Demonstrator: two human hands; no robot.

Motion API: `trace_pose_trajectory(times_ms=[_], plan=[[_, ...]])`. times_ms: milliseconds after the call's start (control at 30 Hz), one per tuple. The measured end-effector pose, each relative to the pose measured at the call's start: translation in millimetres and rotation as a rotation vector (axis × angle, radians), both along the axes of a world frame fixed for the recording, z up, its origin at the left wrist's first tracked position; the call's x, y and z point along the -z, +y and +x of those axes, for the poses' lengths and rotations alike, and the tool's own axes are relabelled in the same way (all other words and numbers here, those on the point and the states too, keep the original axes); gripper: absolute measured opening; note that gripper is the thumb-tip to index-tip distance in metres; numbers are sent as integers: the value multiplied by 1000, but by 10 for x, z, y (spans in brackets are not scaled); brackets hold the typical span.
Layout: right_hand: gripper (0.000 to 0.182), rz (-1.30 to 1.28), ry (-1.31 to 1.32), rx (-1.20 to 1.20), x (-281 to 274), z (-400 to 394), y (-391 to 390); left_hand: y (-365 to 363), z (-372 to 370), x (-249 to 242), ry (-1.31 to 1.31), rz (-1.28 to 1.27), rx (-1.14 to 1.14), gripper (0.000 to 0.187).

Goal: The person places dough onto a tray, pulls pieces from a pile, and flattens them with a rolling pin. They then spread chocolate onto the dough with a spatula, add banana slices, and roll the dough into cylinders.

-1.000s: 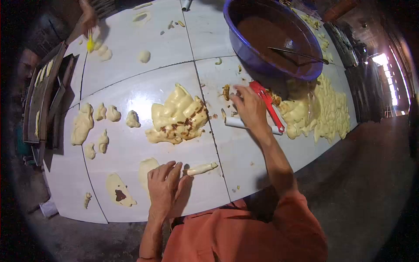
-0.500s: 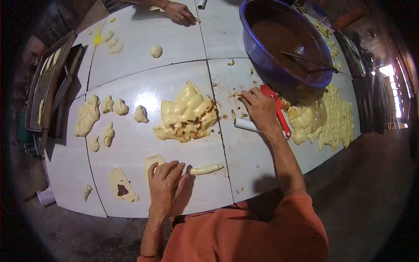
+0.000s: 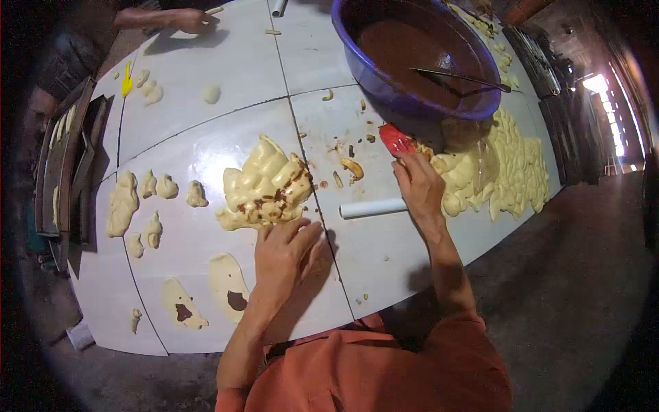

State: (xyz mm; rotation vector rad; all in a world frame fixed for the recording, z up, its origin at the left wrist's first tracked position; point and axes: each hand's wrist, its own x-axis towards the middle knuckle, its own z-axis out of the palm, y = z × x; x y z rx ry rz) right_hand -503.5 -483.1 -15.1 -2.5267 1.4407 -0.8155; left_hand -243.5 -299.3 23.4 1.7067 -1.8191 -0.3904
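1. Dough mound (image 3: pixel 257 175) lies on the white table (image 3: pixel 374 264), in front of you and a little to your left, with brown smears and bits along its right and lower parts.
2. Your left hand (image 3: pixel 281 257) is partly open, fingers loosely bent, at the near edge of that mound. You can't tell whether the fingertips touch it, and what may be under them is hidden.
3. Your right hand (image 3: pixel 422 184) is closed on the red spatula (image 3: pixel 397 141); the blade shows beyond your fingers, while your hand covers the handle.
4. Just left of your right hand you have a white tube (image 3: pixel 371 208), lying flat. Yellowish scraps (image 3: pixel 352 168) and brown crumbs lie farther out.
5. To your left are two flat dough pieces (image 3: pixel 182 302), each with a dark brown patch, and several small dough lumps (image 3: pixel 167 187).
6. Beyond your right hand stands a purple tub (image 3: pixel 347 51) of brown mixture (image 3: pixel 405 51), with a long-handled tool (image 3: pixel 467 78) leaning in it. A wide spread of dough (image 3: pixel 518 168) lies beside it on the right.
7. At the far left, another person's hand (image 3: pixel 194 21) reaches over the table, beyond a yellow tool (image 3: pixel 127 84).
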Motion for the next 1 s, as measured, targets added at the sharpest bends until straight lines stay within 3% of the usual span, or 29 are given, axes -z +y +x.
trace_pose_trajectory(times_ms=[67,167,233,300,333,433,467,567,800,900,1000], plan=[[35,-65,263,180,-122,-43,-14,-220,-66,73,58,34,1,26],[35,43,368,276,-53,-126,-112,-471,-210,91,63,25,-6,23],[39,-27,241,220,-33,-160,-146,-566,-298,188,132,36,-9,25],[41,297,-3,311,-68,-163,-179,-589,-371,208,138,53,-18,26],[44,314,-100,268,-26,-212,-193,-599,-397,227,142,53,-25,27],[41,466,-176,260,-70,-189,-13,-617,-454,215,156,91,-70,27],[36,348,-236,136,-65,-160,71,-640,-462,269,145,41,-96,26],[28,537,-127,123,-280,-12,242,-733,-487,335,122,0,-141,26],[17,263,89,20,-146,174,257,-1023,-622,459,-49,-148,-164,14],[15,235,94,-19,-73,185,247,-1056,-641,504,-37,-3,-150,20],[13,224,117,-2,-31,189,261,-1066,-654,498,-70,-12,-153,20]])
